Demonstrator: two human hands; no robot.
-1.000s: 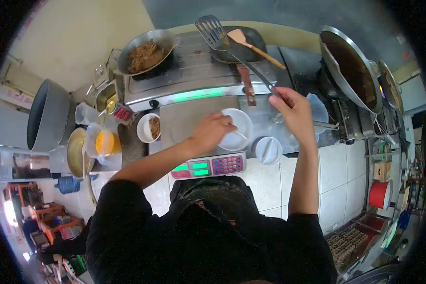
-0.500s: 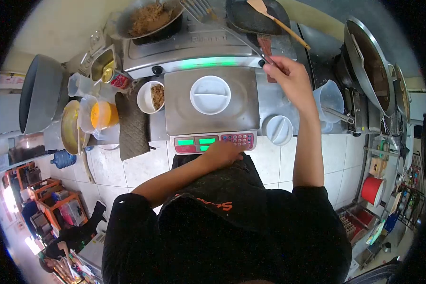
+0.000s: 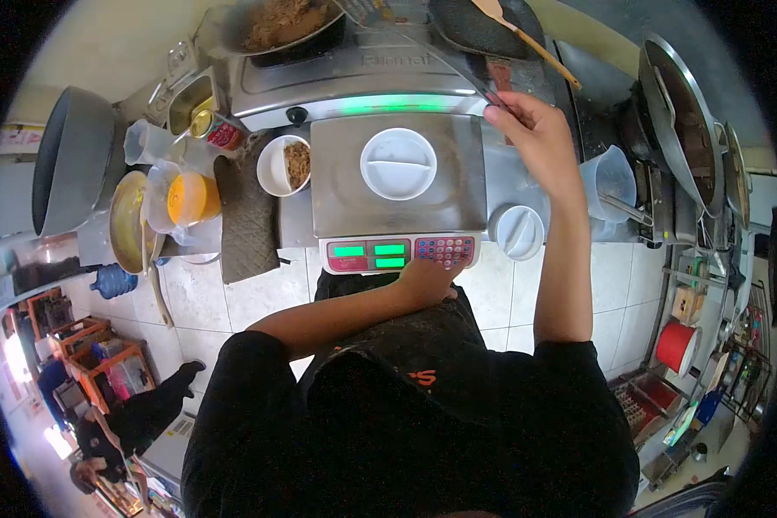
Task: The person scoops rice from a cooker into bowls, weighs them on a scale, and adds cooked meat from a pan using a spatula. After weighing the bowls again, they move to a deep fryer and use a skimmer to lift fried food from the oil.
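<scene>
Long stainless-steel bench (image 3: 295,216), crowded along its front edge.
Carries a flat-topped metal scale with a red-and-white keypad panel (image 3: 345,203) at the middle of the front edge, with a silver metal gas stove (image 3: 380,82) behind, toward the back edge. Holds, just left of the scale, a round white divided bowl with brown shredded food (image 3: 284,166), then a brown quilted cloth mitt (image 3: 249,220) drooping over the front edge. Bears, toward the left end, a clear plastic tub with orange-yellow contents (image 3: 188,198) and a red-labelled metal can (image 3: 223,134). Shows, right of the scale, a round white divided dish (image 3: 518,233) at the front edge, near a translucent plastic jug (image 3: 611,177).
</scene>
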